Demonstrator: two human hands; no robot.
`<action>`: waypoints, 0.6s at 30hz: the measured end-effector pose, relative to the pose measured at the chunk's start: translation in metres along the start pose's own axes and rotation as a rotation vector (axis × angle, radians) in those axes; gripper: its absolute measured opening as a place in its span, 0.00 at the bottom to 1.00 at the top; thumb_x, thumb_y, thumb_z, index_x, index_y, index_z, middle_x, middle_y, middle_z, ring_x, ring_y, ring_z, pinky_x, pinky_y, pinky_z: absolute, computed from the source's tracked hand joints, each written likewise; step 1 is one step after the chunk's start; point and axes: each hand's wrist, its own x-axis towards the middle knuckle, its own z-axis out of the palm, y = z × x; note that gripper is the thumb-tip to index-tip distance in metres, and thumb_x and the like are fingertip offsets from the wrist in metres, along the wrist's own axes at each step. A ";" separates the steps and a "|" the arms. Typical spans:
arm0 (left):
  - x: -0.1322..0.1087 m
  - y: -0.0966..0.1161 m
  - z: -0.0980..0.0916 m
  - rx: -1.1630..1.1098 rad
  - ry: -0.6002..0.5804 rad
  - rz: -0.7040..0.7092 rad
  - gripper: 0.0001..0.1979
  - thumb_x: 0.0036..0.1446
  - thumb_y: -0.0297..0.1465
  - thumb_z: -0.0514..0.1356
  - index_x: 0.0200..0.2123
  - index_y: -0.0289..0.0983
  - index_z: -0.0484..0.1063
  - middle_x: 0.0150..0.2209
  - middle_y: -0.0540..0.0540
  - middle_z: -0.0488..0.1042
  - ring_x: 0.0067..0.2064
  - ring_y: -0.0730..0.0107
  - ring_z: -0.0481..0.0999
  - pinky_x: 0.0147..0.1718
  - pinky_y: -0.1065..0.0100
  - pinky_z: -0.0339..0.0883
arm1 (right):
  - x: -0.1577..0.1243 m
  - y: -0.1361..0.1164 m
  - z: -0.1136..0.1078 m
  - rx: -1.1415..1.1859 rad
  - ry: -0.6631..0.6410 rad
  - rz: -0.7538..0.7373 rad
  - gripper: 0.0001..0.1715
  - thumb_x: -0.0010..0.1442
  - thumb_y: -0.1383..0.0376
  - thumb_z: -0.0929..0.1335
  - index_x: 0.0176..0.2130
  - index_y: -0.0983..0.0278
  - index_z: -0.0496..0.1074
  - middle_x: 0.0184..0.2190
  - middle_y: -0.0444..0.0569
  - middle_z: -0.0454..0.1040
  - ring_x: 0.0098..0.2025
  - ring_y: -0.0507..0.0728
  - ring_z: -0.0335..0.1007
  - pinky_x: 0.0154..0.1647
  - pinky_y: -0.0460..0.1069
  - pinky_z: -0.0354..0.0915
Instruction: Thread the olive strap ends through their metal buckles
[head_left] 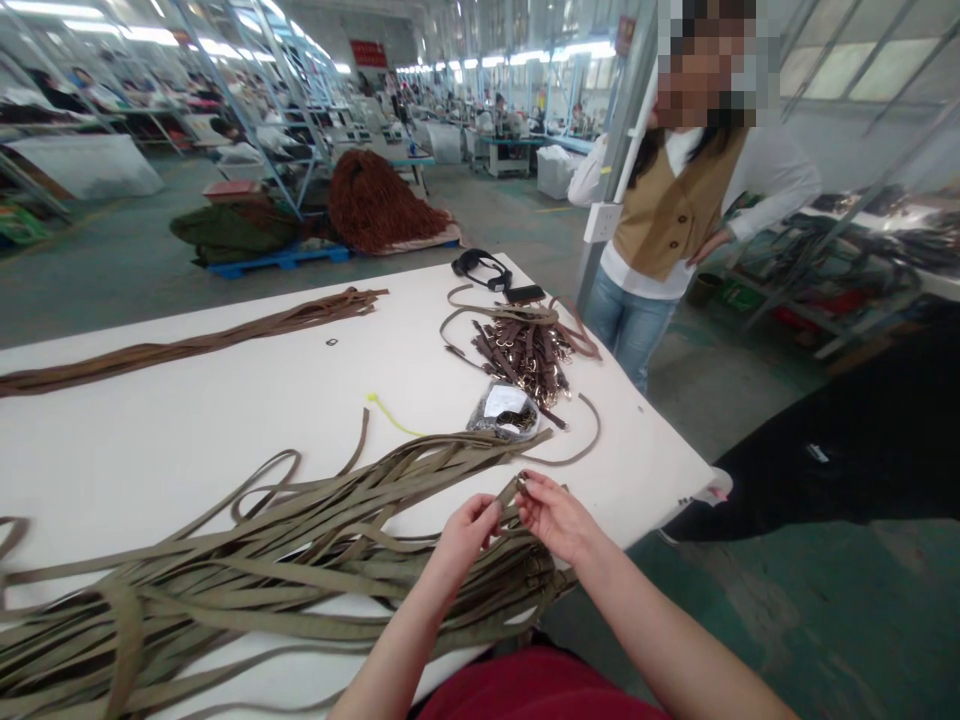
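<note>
My left hand [474, 528] is closed on an olive webbing strap [508, 492], pinched between thumb and fingers. Close beside it, my right hand [551, 515] pinches a small metal buckle [521, 481] at the strap's end. Its exact shape is partly covered by my fingertips. Under and left of both hands, a big bundle of olive straps [300, 590] spreads along the near side of the white table [187, 420]. Just beyond my hands lies a clear plastic bag [502, 410] with dark metal pieces inside.
Brown straps with metal clips [525, 350] are heaped at the table's far right, near a phone [523, 294] and a black headband-like device [480, 268]. A long brown strap bundle [187, 345] lies at the far left. A person [671, 220] stands past the right edge.
</note>
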 end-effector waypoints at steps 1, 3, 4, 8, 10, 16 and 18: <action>0.000 0.001 -0.003 0.007 -0.035 -0.003 0.18 0.48 0.44 0.53 0.30 0.33 0.66 0.19 0.54 0.61 0.20 0.80 0.57 0.19 0.76 0.51 | 0.000 0.001 0.000 -0.004 0.006 0.012 0.19 0.42 0.70 0.71 0.37 0.63 0.67 0.25 0.42 0.69 0.24 0.47 0.64 0.21 0.41 0.57; 0.000 0.001 -0.007 0.035 -0.098 0.002 0.17 0.49 0.43 0.53 0.30 0.33 0.67 0.19 0.54 0.60 0.20 0.79 0.57 0.20 0.76 0.51 | -0.001 0.002 -0.001 0.003 0.012 0.037 0.18 0.42 0.70 0.71 0.36 0.64 0.67 0.23 0.41 0.68 0.21 0.45 0.60 0.18 0.41 0.53; 0.001 0.001 -0.008 0.057 -0.112 0.016 0.16 0.49 0.42 0.53 0.30 0.33 0.67 0.19 0.54 0.61 0.21 0.79 0.57 0.20 0.76 0.52 | -0.001 0.003 -0.002 0.012 0.002 0.055 0.17 0.42 0.71 0.71 0.36 0.64 0.67 0.22 0.40 0.68 0.20 0.45 0.59 0.18 0.41 0.52; 0.002 0.002 -0.006 0.138 -0.076 0.096 0.15 0.50 0.40 0.52 0.31 0.34 0.68 0.23 0.51 0.65 0.24 0.77 0.61 0.23 0.75 0.56 | -0.005 0.007 -0.003 0.021 -0.077 0.138 0.15 0.41 0.72 0.71 0.33 0.65 0.67 0.22 0.41 0.68 0.22 0.45 0.61 0.22 0.41 0.54; 0.001 0.006 -0.001 0.121 -0.049 0.113 0.16 0.51 0.40 0.51 0.37 0.34 0.66 0.24 0.51 0.66 0.25 0.76 0.63 0.25 0.74 0.58 | -0.008 0.008 -0.002 -0.018 -0.100 0.122 0.14 0.40 0.73 0.71 0.31 0.65 0.67 0.22 0.41 0.68 0.23 0.45 0.61 0.24 0.41 0.56; -0.006 0.021 0.018 0.121 -0.002 0.227 0.16 0.50 0.37 0.53 0.42 0.37 0.67 0.38 0.46 0.71 0.41 0.68 0.68 0.43 0.67 0.61 | -0.021 0.005 -0.001 -0.248 -0.121 -0.039 0.13 0.40 0.67 0.72 0.29 0.67 0.67 0.25 0.43 0.69 0.26 0.47 0.63 0.26 0.43 0.56; -0.007 0.024 0.022 0.140 0.003 0.262 0.13 0.51 0.37 0.53 0.37 0.37 0.70 0.38 0.46 0.71 0.41 0.68 0.68 0.43 0.67 0.61 | -0.024 0.000 -0.001 -0.255 -0.103 -0.064 0.15 0.39 0.66 0.72 0.29 0.66 0.66 0.24 0.42 0.68 0.26 0.47 0.63 0.28 0.44 0.58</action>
